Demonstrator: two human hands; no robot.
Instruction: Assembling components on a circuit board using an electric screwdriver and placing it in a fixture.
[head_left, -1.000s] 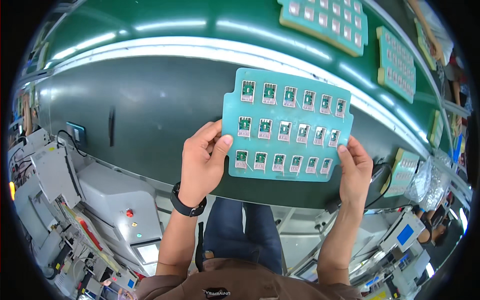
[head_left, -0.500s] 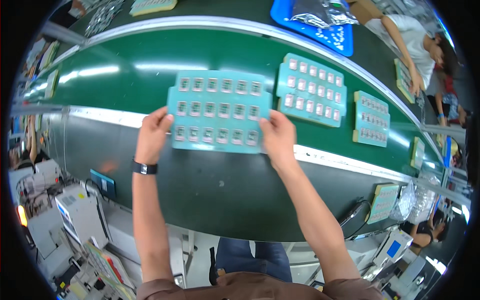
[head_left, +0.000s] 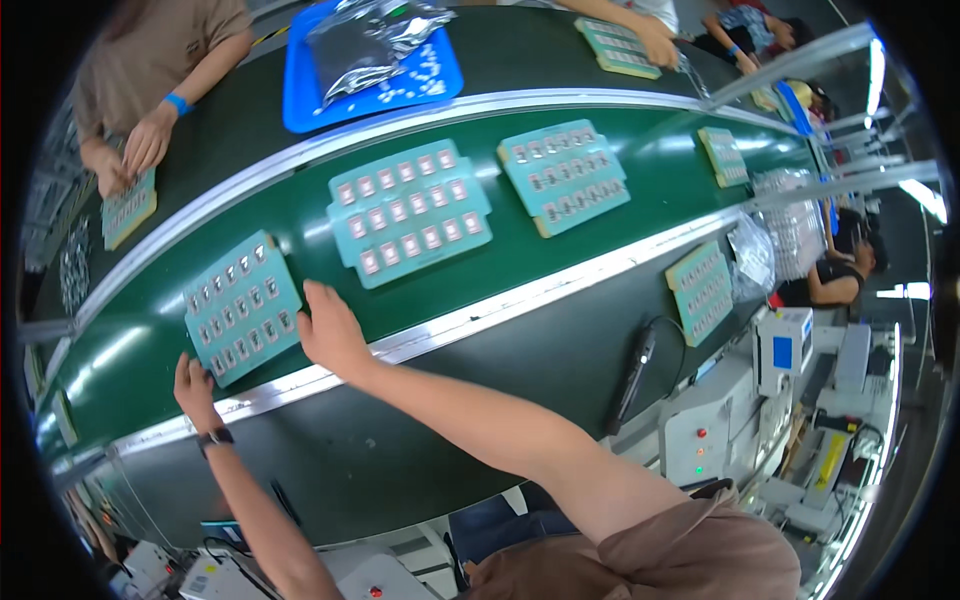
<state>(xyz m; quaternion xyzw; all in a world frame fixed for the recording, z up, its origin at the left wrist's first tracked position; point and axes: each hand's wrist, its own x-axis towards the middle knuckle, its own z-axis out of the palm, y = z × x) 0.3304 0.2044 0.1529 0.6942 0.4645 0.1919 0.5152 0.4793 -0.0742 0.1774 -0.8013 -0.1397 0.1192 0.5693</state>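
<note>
A pale green tray (head_left: 226, 338) with rows of small rectangular parts lies tilted on the green conveyor belt (head_left: 300, 262). My left hand (head_left: 196, 392), a dark band on its wrist, is at the tray's lower left corner, fingers apart. Along the tray's right edge is my right hand (head_left: 335, 335), fingers stretched out and the thumb close to the edge. Whether either hand still touches the tray is hard to see. Further right on the belt lie a second pale green tray (head_left: 385, 238) with pinkish parts and a third tray (head_left: 578, 172).
A metal rail (head_left: 440, 340) divides the belt from the dark worktop (head_left: 430, 425). On that worktop are a black handheld tool (head_left: 632, 380) with a cord and another tray (head_left: 703, 295). Beyond the belt stands a blue bin (head_left: 300, 95); a co-worker's hands (head_left: 145, 145) are at a tray there.
The tray that both hands held over the front rail is now down on the belt, and the fingers have loosened from it. My view has turned, so other things appear shifted left.
</note>
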